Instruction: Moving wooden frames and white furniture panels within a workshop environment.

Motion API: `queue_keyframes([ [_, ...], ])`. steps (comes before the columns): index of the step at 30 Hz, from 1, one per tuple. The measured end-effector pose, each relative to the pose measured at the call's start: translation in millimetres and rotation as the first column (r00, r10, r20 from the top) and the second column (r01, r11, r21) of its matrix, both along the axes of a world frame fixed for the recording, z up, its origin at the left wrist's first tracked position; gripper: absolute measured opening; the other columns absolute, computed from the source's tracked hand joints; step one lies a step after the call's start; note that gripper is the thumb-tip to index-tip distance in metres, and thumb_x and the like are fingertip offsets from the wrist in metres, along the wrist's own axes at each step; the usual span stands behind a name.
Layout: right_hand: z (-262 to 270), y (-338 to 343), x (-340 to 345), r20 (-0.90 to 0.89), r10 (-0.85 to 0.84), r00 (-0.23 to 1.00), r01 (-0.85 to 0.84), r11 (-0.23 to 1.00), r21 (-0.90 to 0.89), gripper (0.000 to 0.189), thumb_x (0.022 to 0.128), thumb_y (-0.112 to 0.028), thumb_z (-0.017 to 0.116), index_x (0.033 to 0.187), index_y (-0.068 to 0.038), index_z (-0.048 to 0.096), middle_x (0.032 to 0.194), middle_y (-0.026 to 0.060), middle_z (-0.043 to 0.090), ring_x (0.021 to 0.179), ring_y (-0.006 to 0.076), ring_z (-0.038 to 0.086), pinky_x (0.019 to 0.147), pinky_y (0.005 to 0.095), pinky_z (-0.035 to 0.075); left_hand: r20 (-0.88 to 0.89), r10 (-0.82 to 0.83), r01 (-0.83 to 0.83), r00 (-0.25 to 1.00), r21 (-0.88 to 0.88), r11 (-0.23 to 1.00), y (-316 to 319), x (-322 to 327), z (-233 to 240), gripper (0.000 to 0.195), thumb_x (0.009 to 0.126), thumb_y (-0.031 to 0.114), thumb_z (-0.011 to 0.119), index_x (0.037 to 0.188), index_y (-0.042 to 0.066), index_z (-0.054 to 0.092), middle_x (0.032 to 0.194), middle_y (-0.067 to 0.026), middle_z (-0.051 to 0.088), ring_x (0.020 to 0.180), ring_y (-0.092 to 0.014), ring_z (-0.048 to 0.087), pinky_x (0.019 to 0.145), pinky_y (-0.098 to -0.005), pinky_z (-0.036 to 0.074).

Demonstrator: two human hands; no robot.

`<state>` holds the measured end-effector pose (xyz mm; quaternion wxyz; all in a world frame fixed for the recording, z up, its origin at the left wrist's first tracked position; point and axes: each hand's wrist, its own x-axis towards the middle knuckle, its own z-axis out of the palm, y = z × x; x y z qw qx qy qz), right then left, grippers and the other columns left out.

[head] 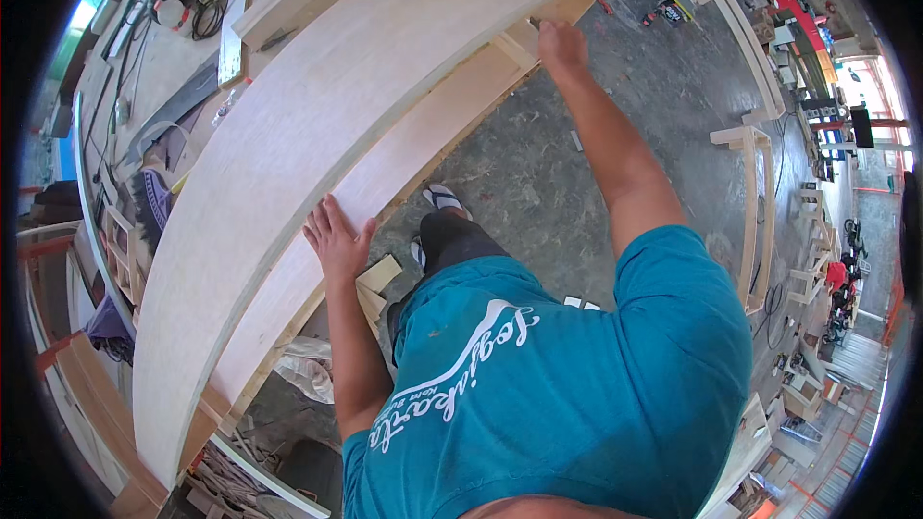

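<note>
A large curved plywood panel (288, 122) with a pale smooth face spans the view before me, from lower left to the top. Beneath its front edge runs a lower light plywood board (389, 166), part of the same wooden structure. My left hand (335, 238) lies with fingers spread on the lower board, its fingertips at the panel's edge. My right hand (564, 47) is curled into a fist at the structure's far right part, beside a wooden crosspiece (515, 50). A small dark thing shows at its knuckles; whether the fist holds it is unclear.
Behind the panel a workbench carries a coiled black cable (209, 14), a brush with purple back (153, 194) and wood strips. On the concrete floor (505, 151) lie a cordless tool (670, 11), wood offcuts (378, 277) and a plastic bag (306, 371). Wooden frames (753, 216) stand right.
</note>
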<state>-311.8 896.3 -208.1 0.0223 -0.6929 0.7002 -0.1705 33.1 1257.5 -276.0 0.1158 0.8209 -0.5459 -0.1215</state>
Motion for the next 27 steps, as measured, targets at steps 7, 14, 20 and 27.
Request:
queue_keyframes([
  [7,-3,-6,1,-0.274,0.120,0.954,-0.142,0.988,-0.061,0.029,0.085,-0.020,0.041,0.085,-0.006,0.066,0.089,0.0176,0.064,0.088,0.0344,0.062,0.078,0.0432,0.049,-0.026,-0.023,0.023,0.999,0.019,1.000,2,5,1,0.093,0.076,0.057,0.058,0.143,0.008,0.016,0.148,-0.0150,0.016,0.138,-0.033,0.007,0.109,-0.0510,0.004],
  [14,-7,-18,2,-0.347,0.203,0.916,-0.261,0.957,-0.128,0.025,0.084,-0.025,0.047,0.091,-0.009,0.065,0.089,0.0160,0.064,0.086,0.0331,0.061,0.076,0.0443,0.049,-0.015,-0.041,0.041,0.999,0.013,0.999,6,5,-3,0.094,0.075,0.057,0.059,0.143,0.009,0.016,0.148,-0.0147,0.015,0.138,-0.033,0.006,0.109,-0.0515,0.003],
  [20,40,8,6,-0.081,0.136,0.987,-0.149,0.971,-0.188,0.019,0.082,-0.026,0.054,0.090,-0.013,0.065,0.085,0.0164,0.063,0.080,0.0350,0.061,0.073,0.0450,0.049,-0.014,-0.043,0.043,0.999,0.011,0.999,6,6,-4,0.094,0.075,0.059,0.058,0.143,0.008,0.016,0.148,-0.0141,0.015,0.138,-0.033,0.006,0.109,-0.0529,0.004],
  [27,16,0,-10,-0.278,0.192,0.941,-0.240,0.959,-0.151,0.020,0.083,-0.023,0.050,0.088,-0.012,0.066,0.081,0.0149,0.065,0.075,0.0351,0.062,0.069,0.0457,0.050,-0.023,-0.044,0.044,0.999,0.008,0.999,4,4,-2,0.095,0.075,0.061,0.056,0.143,0.009,0.016,0.149,-0.0133,0.013,0.138,-0.032,0.005,0.109,-0.0527,0.003],
])
